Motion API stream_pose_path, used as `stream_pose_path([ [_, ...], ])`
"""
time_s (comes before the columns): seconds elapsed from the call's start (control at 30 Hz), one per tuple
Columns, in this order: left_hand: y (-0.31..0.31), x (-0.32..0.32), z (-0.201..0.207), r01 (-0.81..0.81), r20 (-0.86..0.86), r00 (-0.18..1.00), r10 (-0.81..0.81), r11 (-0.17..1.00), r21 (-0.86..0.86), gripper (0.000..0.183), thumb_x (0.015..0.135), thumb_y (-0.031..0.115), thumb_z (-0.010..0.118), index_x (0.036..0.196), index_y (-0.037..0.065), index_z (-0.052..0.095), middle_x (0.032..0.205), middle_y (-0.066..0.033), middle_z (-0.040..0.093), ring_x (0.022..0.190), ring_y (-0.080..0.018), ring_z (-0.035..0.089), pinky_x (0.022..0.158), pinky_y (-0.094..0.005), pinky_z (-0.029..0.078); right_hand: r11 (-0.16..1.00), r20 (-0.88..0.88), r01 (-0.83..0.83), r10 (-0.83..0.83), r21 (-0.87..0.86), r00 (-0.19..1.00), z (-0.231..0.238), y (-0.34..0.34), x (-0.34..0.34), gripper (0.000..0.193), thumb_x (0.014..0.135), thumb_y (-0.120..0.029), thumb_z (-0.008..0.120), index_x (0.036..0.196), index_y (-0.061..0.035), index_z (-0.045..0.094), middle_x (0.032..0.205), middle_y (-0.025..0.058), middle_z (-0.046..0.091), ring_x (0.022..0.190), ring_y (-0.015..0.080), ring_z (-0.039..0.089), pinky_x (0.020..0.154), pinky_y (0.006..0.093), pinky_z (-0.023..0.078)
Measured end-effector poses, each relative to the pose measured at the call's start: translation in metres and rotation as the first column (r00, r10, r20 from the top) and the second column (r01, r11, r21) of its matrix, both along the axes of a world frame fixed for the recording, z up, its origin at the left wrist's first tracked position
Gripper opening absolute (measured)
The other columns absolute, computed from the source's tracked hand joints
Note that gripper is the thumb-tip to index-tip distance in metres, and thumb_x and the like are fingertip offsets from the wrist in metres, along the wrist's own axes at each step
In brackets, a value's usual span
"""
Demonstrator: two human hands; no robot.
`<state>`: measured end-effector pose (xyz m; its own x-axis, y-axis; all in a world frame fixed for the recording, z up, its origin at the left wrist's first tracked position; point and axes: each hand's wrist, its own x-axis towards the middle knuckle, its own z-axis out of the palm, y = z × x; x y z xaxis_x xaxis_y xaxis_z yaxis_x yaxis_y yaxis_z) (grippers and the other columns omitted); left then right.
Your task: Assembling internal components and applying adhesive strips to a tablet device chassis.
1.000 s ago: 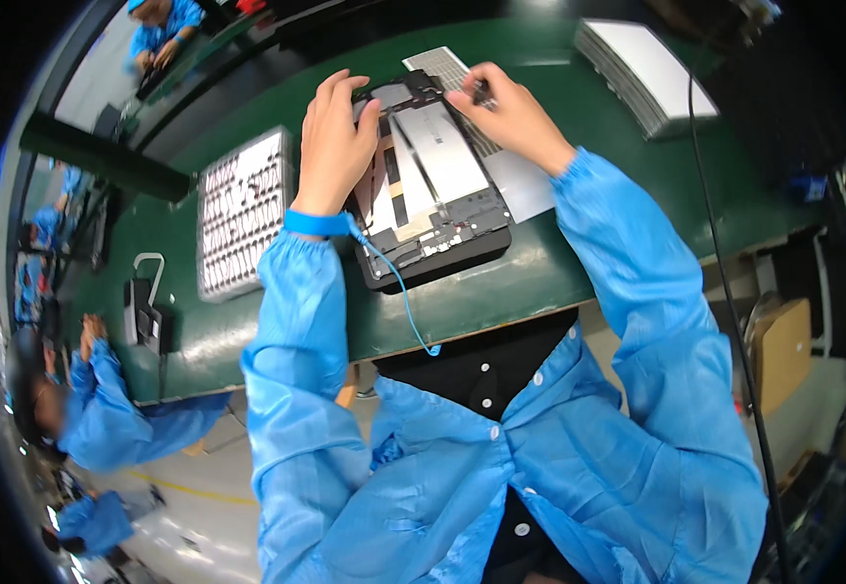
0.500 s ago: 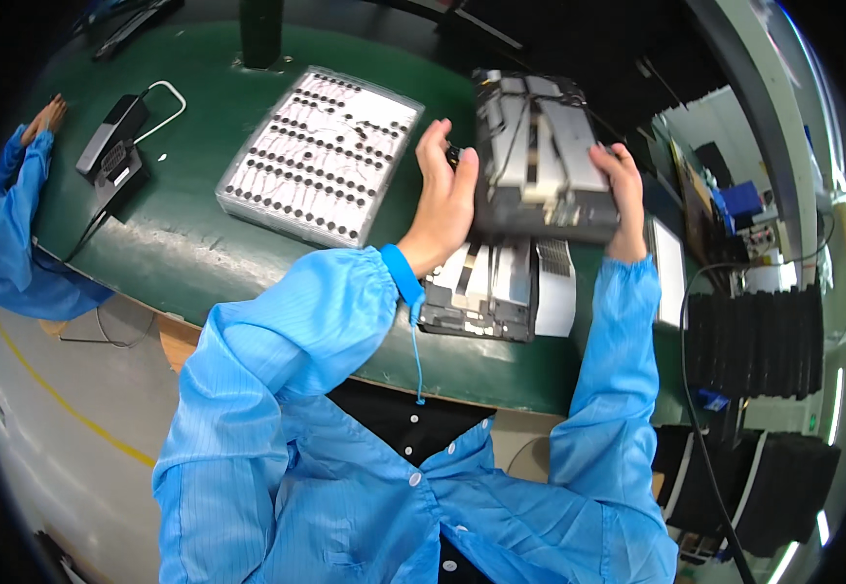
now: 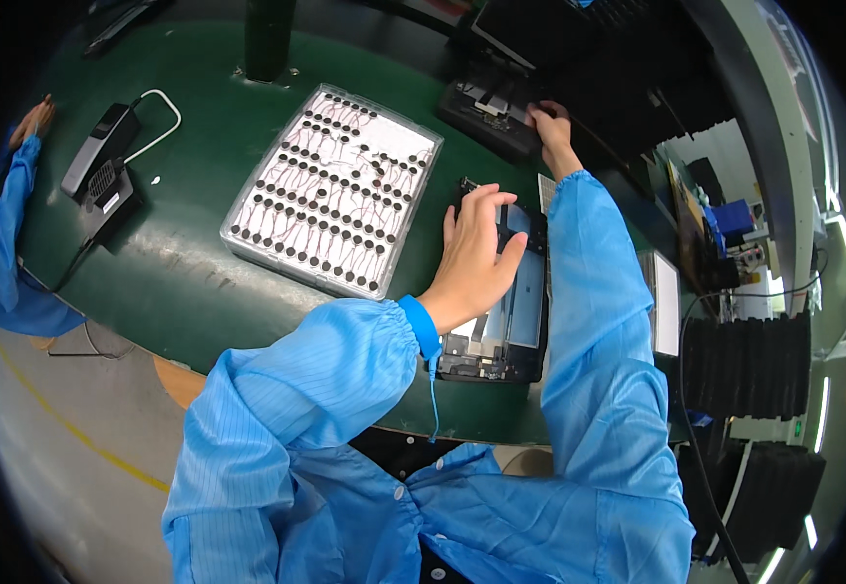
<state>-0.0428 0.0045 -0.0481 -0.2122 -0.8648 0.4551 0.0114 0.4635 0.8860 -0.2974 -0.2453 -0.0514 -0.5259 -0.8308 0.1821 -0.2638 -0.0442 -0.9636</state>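
My right hand (image 3: 551, 134) reaches to the far side of the bench. Its fingers hold the right edge of an opened tablet (image 3: 491, 109), a dark casing with inner parts showing, set down or nearly so. Closer to me lies a second opened tablet (image 3: 525, 311), with grey battery panels and a dark frame. Over its left part is my left hand (image 3: 481, 248), thumb and fingers apart, fingertips near its far end. A blue wrist strap (image 3: 421, 326) with a cord circles my left wrist. What lies beneath the palm is hidden.
Left of my hands stands a clear plastic tray (image 3: 233, 248) with rows of small black round parts on thin wires. A grey-and-black device (image 3: 102, 161) with a white cable is farther left, near another person's hand (image 3: 36, 122). Black stacked material (image 3: 749, 360) stands at right.
My right hand has carried the first opened tablet away from me to the back of the bench. My left hand has let go of it and come down over the second tablet.
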Motion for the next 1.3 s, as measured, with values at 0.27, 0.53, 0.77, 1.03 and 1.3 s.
stream_pose_path([
  [0.27,-0.005,0.002,-0.006,0.097,0.17,0.983,-0.074,0.987,-0.13,0.035,0.092,0.017,0.062,0.125,0.012,0.052,0.138,-0.0172,0.044,0.137,-0.0412,0.036,0.113,-0.0671,0.018,0.863,-0.356,-0.449,0.354,-0.232,0.865,0.045,0.085,-0.03,0.027,0.106,-0.026,0.053,0.122,-0.0046,0.059,0.108,0.0125,0.073,0.091,0.0179,0.07,0.077,0.029,0.053],
  [0.53,0.012,0.002,0.022,0.596,0.554,0.75,-0.361,0.733,-0.328,0.014,0.091,0.004,0.059,0.101,0.011,0.065,0.132,-0.0116,0.055,0.137,-0.0365,0.044,0.12,-0.0567,0.024,0.963,-0.146,-0.253,0.238,-0.097,0.96,0.025,0.302,-0.064,0.033,0.104,-0.031,0.057,0.109,-0.0022,0.072,0.081,0.0038,0.067,0.061,0.0062,0.056,0.054,0.0221,0.044],
  [0.77,0.023,-0.042,0.022,0.716,0.859,0.492,-0.143,0.628,-0.305,0.04,0.097,0.031,0.058,0.136,0.026,0.063,0.155,-0.0182,0.038,0.144,-0.0403,0.032,0.122,-0.0583,0.014,0.912,0.017,-0.401,0.401,0.09,0.916,0.01,0.36,-0.06,0.028,0.099,-0.024,0.065,0.114,-0.0001,0.065,0.083,0.0074,0.068,0.065,0.0077,0.059,0.053,0.0212,0.044],
  [1.03,0.026,-0.053,0.028,0.746,0.911,0.372,-0.177,0.641,-0.18,0.041,0.096,0.026,0.054,0.136,0.025,0.064,0.154,-0.0181,0.039,0.144,-0.0387,0.035,0.121,-0.0594,0.016,0.919,0.055,-0.382,0.378,0.097,0.924,0.008,0.37,-0.07,0.026,0.099,-0.023,0.066,0.108,0.0017,0.067,0.085,0.0125,0.071,0.065,0.0089,0.062,0.05,0.0217,0.046],
  [1.3,0.023,-0.046,0.028,0.738,0.903,0.401,-0.152,0.639,-0.22,0.04,0.098,0.029,0.052,0.136,0.025,0.063,0.154,-0.0183,0.04,0.143,-0.0388,0.035,0.121,-0.0592,0.016,0.904,0.07,-0.408,0.402,0.126,0.913,0.01,0.363,-0.067,0.026,0.099,-0.024,0.065,0.106,0.0011,0.066,0.087,0.0115,0.071,0.067,0.0102,0.064,0.054,0.0229,0.049],
])
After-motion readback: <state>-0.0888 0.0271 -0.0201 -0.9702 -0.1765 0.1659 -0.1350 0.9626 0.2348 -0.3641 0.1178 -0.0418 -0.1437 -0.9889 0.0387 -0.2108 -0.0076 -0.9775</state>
